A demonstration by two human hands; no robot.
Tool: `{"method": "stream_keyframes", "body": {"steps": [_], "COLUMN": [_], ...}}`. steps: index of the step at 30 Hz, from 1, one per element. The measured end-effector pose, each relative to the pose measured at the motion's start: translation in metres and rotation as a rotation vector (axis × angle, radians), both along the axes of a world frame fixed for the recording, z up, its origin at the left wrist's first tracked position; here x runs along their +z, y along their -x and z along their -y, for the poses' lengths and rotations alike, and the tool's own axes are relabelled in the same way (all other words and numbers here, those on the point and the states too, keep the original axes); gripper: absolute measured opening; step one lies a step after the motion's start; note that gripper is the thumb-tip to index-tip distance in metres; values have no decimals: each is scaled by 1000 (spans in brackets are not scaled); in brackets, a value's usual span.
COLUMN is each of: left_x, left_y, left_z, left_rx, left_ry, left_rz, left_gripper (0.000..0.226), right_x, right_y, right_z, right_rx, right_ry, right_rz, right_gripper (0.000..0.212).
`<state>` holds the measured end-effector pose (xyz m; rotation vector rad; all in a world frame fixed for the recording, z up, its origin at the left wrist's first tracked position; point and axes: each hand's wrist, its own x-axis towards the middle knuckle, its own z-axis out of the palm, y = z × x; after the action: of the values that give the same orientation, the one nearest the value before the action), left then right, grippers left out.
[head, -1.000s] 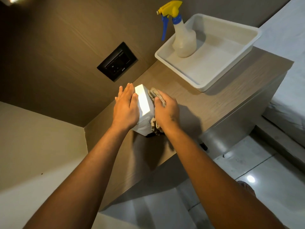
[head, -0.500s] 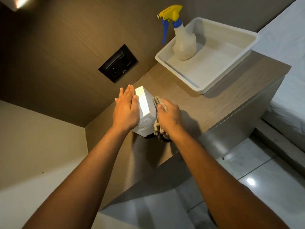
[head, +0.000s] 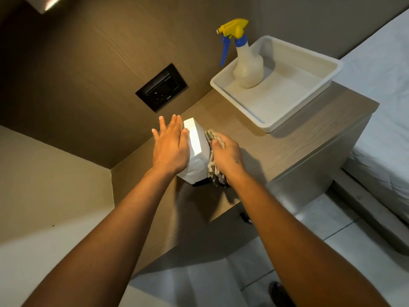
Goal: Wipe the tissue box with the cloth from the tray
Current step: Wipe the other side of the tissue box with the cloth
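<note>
White and glossy, the tissue box (head: 194, 149) stands on the wooden bench (head: 287, 138), pinned between two hands so it cannot skid while rubbed. The left hand (head: 171, 147) lies flat against its left face, fingers (head: 164, 126) straight and slightly spread, bracing. The right hand (head: 226, 156) presses the patterned cloth (head: 213, 167) to the opposite face, fingers curled shut around the wad. Behind, the tray (head: 294, 107) holds only a spray bottle (head: 245, 63). Both forearms reach forward, roughly parallel.
</note>
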<state>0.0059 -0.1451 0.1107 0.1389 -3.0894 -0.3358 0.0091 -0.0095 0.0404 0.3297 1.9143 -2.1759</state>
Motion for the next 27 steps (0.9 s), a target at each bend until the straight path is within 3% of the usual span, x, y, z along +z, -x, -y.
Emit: {"method": "stream_keyframes", "body": {"steps": [7,13,22,27], "left_x": [1,1,8,9], "left_y": [-3,-1,-5,-7], "left_z": [-2,0,-2,-2], "left_rx": [-67,-73,-94,-96], "left_ry": [24,38,14,12], "left_rz": [-22,10,28,24], "left_gripper": [56,57,58,58], "right_x": [24,-6,37,46], "right_y": [39,34,10,0], "right_z": [8,2,7,-7], "right_rx": [55,43,-29,40], "right_ry": [-79,-49,-26,-47], "right_rz": [-250,63,-127,-196], "right_gripper": [36,36,35,35]}}
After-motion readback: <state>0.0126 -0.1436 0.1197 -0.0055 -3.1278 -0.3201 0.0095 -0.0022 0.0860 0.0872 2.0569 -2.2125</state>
